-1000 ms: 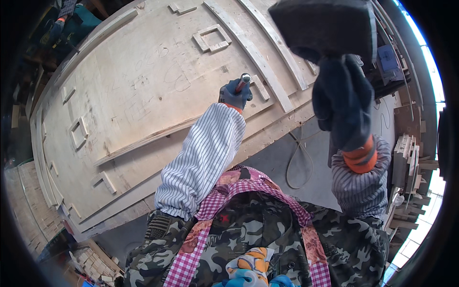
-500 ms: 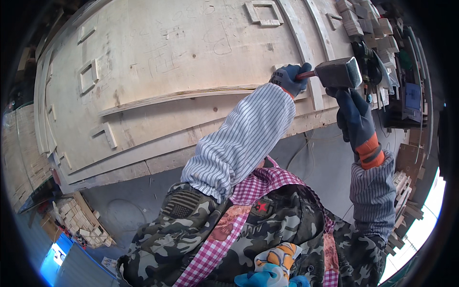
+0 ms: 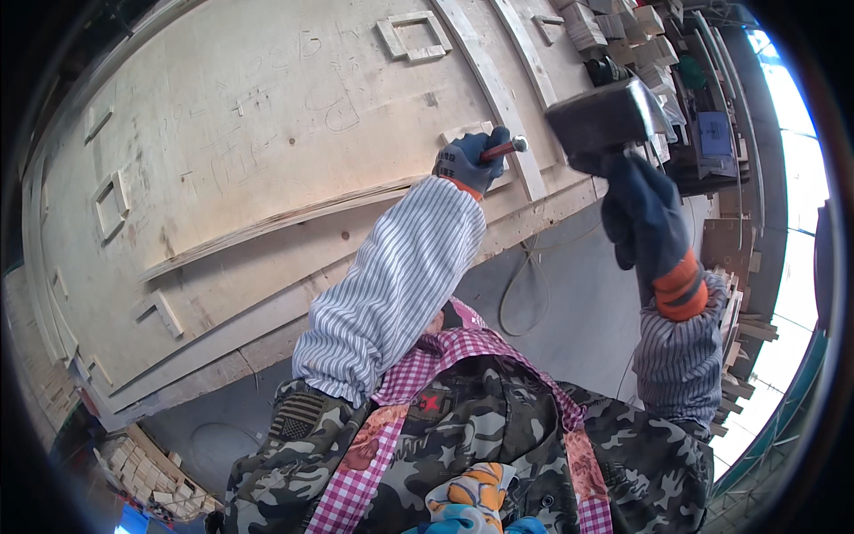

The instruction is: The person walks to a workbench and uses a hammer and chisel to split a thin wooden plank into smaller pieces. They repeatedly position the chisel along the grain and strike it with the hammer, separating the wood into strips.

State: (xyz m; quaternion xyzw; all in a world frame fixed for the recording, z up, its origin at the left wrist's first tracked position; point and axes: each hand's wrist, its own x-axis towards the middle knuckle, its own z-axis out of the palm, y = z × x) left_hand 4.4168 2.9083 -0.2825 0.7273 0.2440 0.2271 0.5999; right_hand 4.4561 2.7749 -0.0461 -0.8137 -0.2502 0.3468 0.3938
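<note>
- plywood panel (image 3: 222, 200): broad, pale, grainy, pencil-marked, bearing a square wooden frame (image 3: 429, 53)
- left hand (image 3: 467, 162), in a rubbery dark glove: over the panel's near right part, fingers clamped on a red tool handle (image 3: 498, 151) with a rounded metal end
- right hand (image 3: 649, 218), right of the panel: fingers wrapped round a hammer (image 3: 598, 125), blocky-headed, apart from that metal end
- below the panel's left end: wooden crate (image 3: 175, 465) holding small blocks (image 3: 140, 476)

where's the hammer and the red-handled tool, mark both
Hammer (image 3: 598, 126): head camera view, on the side of its dark, blocky head.
Red-handled tool (image 3: 498, 152): head camera view, on the exposed red handle.
</note>
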